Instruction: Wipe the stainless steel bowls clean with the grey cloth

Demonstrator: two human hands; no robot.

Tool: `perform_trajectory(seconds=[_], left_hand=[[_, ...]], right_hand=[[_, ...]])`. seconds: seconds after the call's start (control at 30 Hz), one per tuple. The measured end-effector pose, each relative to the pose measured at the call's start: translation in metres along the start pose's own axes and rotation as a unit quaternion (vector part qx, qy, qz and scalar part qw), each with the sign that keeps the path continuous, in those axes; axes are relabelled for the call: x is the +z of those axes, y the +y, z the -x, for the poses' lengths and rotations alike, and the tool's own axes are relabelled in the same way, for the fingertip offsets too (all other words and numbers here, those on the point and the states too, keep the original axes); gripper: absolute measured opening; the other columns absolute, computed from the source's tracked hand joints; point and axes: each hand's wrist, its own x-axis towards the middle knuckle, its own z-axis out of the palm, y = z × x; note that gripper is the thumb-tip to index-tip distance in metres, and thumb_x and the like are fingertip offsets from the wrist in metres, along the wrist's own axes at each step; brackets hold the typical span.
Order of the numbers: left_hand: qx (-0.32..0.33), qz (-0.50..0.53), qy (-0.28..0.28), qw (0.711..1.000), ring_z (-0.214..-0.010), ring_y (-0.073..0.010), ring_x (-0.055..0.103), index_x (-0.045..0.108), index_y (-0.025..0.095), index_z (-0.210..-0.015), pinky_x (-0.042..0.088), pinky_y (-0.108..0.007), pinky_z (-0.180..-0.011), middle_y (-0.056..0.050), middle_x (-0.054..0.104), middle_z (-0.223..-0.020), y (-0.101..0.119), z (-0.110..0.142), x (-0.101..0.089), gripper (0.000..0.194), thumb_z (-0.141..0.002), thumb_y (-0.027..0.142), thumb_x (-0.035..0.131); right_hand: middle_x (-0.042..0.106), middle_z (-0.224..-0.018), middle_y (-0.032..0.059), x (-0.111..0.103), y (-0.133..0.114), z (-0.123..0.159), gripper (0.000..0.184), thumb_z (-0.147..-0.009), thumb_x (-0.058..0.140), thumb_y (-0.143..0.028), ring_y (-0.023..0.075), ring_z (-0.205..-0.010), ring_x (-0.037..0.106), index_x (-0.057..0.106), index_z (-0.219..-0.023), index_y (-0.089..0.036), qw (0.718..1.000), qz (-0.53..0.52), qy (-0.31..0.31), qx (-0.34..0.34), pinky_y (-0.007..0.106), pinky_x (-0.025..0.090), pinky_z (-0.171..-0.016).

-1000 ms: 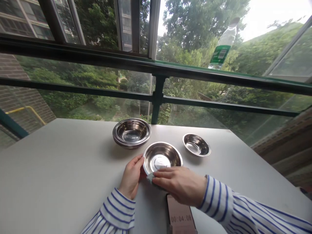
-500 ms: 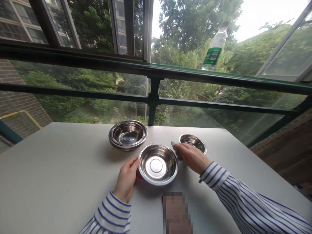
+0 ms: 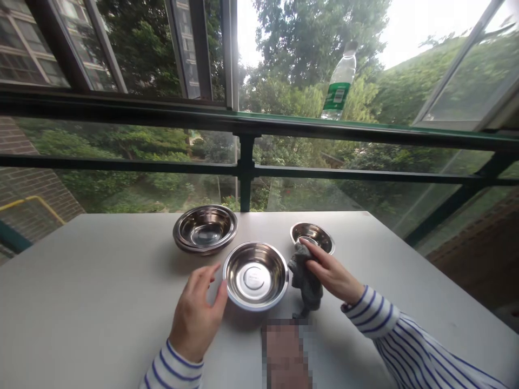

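Observation:
A shiny steel bowl (image 3: 256, 276) stands upright on the white table in front of me. At its left rim is my left hand (image 3: 199, 305), thumb and fingers spread apart, gripping nothing; whether the thumb touches the rim I cannot tell. To the right of the bowl, my right hand (image 3: 330, 270) holds a crumpled dark grey cloth (image 3: 307, 281), which hangs down toward the table. Just behind those fingers sits a smaller steel bowl (image 3: 324, 237), its near side partly hidden by the hand and cloth.
Several nested steel bowls (image 3: 205, 229) stand at the back left. A phone (image 3: 286, 354), blurred by pixels, lies at the table's near side. A bottle with a green label (image 3: 337, 93) stands on the railing (image 3: 178, 114) beyond the table (image 3: 101, 292).
My right hand has moved from the bowl's near rim to its right side with the cloth, which now hangs loose. My left hand has let go of the bowl and opened.

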Motion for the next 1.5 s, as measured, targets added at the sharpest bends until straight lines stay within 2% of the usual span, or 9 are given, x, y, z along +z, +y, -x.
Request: perform_trajectory(seconds=[0.1, 0.2, 0.47, 0.67, 0.83, 1.03, 1.23, 1.4, 1.5], left_hand=[[0.201, -0.057, -0.077, 0.975, -0.087, -0.0233, 0.059, 0.060, 0.019, -0.102, 0.047, -0.037, -0.077, -0.009, 0.063, -0.095, 0.010, 0.004, -0.003, 0.028, -0.074, 0.023, 0.058], [0.298, -0.112, -0.132, 0.939, -0.082, -0.0228, 0.060, 0.062, 0.018, -0.096, 0.049, -0.037, -0.071, -0.009, 0.066, -0.090, 0.018, 0.004, -0.002, 0.022, -0.073, 0.020, 0.059], [0.354, -0.166, -0.174, 0.904, -0.070, -0.0196, 0.060, 0.064, 0.016, -0.089, 0.048, -0.035, -0.065, -0.007, 0.067, -0.077, 0.019, -0.002, 0.001, 0.015, -0.076, 0.015, 0.056], [0.353, -0.148, -0.178, 0.906, -0.067, -0.0185, 0.059, 0.066, 0.015, -0.088, 0.046, -0.032, -0.061, -0.007, 0.067, -0.073, 0.023, -0.010, 0.000, 0.017, -0.080, 0.016, 0.051], [0.241, -0.031, -0.155, 0.957, -0.072, -0.0188, 0.058, 0.068, 0.018, -0.085, 0.046, -0.031, -0.067, -0.008, 0.067, -0.076, 0.023, -0.025, -0.003, 0.016, -0.079, 0.021, 0.054], [-0.041, 0.172, -0.106, 0.979, -0.065, -0.0170, 0.058, 0.070, 0.018, -0.071, 0.046, -0.025, -0.062, -0.004, 0.066, -0.068, 0.035, -0.046, -0.012, 0.015, -0.071, 0.032, 0.063], [-0.258, 0.351, -0.125, 0.892, -0.046, -0.0113, 0.053, 0.066, 0.014, -0.071, 0.044, -0.021, -0.046, -0.001, 0.061, -0.051, 0.049, -0.056, -0.020, 0.024, -0.065, 0.036, 0.069], [-0.326, 0.495, -0.084, 0.801, -0.050, -0.0099, 0.058, 0.066, 0.014, -0.071, 0.048, -0.021, -0.049, -0.002, 0.067, -0.067, 0.048, -0.049, -0.006, 0.021, -0.060, 0.029, 0.074], [-0.329, 0.542, -0.062, 0.771, -0.054, -0.0091, 0.059, 0.067, 0.014, -0.074, 0.050, -0.021, -0.055, -0.001, 0.068, -0.068, 0.049, -0.039, 0.006, 0.017, -0.064, 0.027, 0.072]], right_hand=[[0.055, -0.117, 0.0093, 0.001, -0.005, 0.007, 0.050, -0.077, 0.046, -0.026, 0.0228, -0.108, 0.051, 0.043, -0.125, -0.016, 1.000, 0.020, 0.009, -0.004, 0.040, 0.039, -0.093], [0.059, -0.104, 0.0083, 0.002, -0.008, 0.013, 0.040, -0.076, 0.050, -0.026, 0.0225, -0.096, 0.055, 0.051, -0.116, -0.018, 0.996, 0.087, 0.030, -0.013, 0.038, 0.043, -0.086], [0.055, -0.093, 0.0087, 0.017, -0.016, 0.033, 0.034, -0.084, 0.042, -0.036, 0.0209, -0.077, 0.056, 0.054, -0.111, -0.019, 0.961, 0.275, -0.020, -0.001, 0.032, 0.044, -0.067], [0.052, -0.094, 0.0086, 0.020, -0.017, 0.037, 0.039, -0.081, 0.037, -0.022, 0.0206, -0.084, 0.055, 0.048, -0.118, -0.015, 0.962, 0.248, -0.116, -0.001, 0.031, 0.043, -0.072], [0.053, -0.088, 0.0060, 0.015, -0.010, 0.031, 0.032, -0.076, 0.043, -0.014, 0.0171, -0.080, 0.054, 0.054, -0.106, -0.015, 0.986, 0.114, -0.118, -0.021, 0.030, 0.043, -0.075], [0.052, -0.084, 0.0040, 0.017, -0.015, 0.020, 0.009, -0.078, 0.047, -0.023, 0.0164, -0.076, 0.052, 0.054, -0.079, -0.018, 0.999, 0.028, -0.025, -0.035, 0.031, 0.044, -0.073], [0.057, -0.073, 0.0003, 0.024, -0.034, 0.008, 0.011, -0.081, 0.044, -0.024, 0.0150, -0.066, 0.053, 0.051, -0.086, -0.018, 0.997, -0.066, 0.024, -0.038, 0.027, 0.045, -0.062], [0.058, -0.097, 0.0065, 0.033, -0.053, -0.008, 0.020, -0.078, 0.046, -0.019, 0.0197, -0.087, 0.055, 0.052, -0.097, -0.020, 0.978, -0.012, 0.173, -0.112, 0.033, 0.045, -0.077], [0.054, -0.110, 0.0090, 0.044, -0.061, -0.006, 0.029, -0.078, 0.046, -0.015, 0.0219, -0.099, 0.052, 0.051, -0.107, -0.020, 0.966, 0.037, 0.180, -0.181, 0.036, 0.044, -0.085]])
